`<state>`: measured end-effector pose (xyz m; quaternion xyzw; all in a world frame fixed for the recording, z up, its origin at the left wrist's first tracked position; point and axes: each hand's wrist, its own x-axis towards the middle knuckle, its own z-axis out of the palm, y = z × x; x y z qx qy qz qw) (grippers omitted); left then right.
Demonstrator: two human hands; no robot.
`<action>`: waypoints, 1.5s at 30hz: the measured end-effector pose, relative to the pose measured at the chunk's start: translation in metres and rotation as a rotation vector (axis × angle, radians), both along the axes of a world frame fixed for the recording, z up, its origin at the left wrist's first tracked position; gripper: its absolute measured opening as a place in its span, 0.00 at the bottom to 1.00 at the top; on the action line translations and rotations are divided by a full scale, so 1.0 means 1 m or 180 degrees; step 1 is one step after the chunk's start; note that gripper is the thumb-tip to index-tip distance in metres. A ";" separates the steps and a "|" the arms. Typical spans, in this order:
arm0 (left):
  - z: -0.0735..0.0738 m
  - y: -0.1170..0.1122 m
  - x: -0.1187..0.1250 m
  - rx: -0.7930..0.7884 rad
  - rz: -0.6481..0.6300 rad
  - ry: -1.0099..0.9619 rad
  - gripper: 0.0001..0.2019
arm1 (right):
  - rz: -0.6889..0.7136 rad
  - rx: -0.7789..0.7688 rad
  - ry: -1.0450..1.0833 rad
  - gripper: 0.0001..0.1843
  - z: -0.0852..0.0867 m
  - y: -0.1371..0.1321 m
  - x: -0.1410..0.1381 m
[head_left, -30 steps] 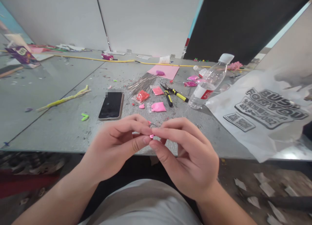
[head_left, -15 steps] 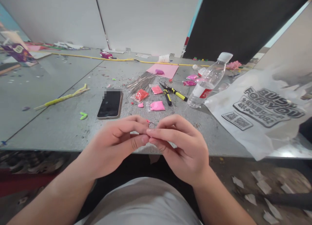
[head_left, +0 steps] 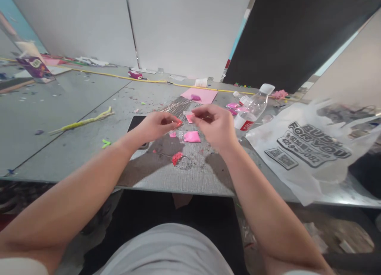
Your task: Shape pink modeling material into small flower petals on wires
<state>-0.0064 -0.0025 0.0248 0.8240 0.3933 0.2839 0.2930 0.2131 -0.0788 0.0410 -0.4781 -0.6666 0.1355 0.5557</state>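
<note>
Grey tabletop (head_left: 74,148) fills my view, scuffed and speckled with scraps. Nearest me lies a red bit on a wire ring (head_left: 180,160). Beyond it my left hand (head_left: 156,126) pinches a small red packet (head_left: 178,123), while my right hand (head_left: 216,124) curls its fingers narrow over a pink packet (head_left: 189,117); whether it grips, I cannot tell. Farther off stand a water bottle (head_left: 253,108), a pink sheet (head_left: 203,95) and white wall panels (head_left: 178,29).
</note>
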 end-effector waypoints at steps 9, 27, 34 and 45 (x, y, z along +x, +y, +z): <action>-0.035 0.022 -0.010 0.1039 -0.0143 0.0861 0.17 | 0.0023 -0.0869 -0.0115 0.05 -0.056 0.061 0.000; -0.040 0.026 -0.008 0.1042 0.0174 0.0693 0.19 | -0.0064 -0.1236 0.0151 0.08 -0.075 0.055 0.015; -0.038 0.029 -0.017 0.0878 0.0334 0.0467 0.19 | -0.0071 -0.1227 -0.0159 0.07 -0.073 0.050 0.013; -0.023 0.023 -0.029 0.0481 0.1177 -0.0849 0.23 | 0.0242 -0.1269 -0.0551 0.10 -0.062 0.031 -0.003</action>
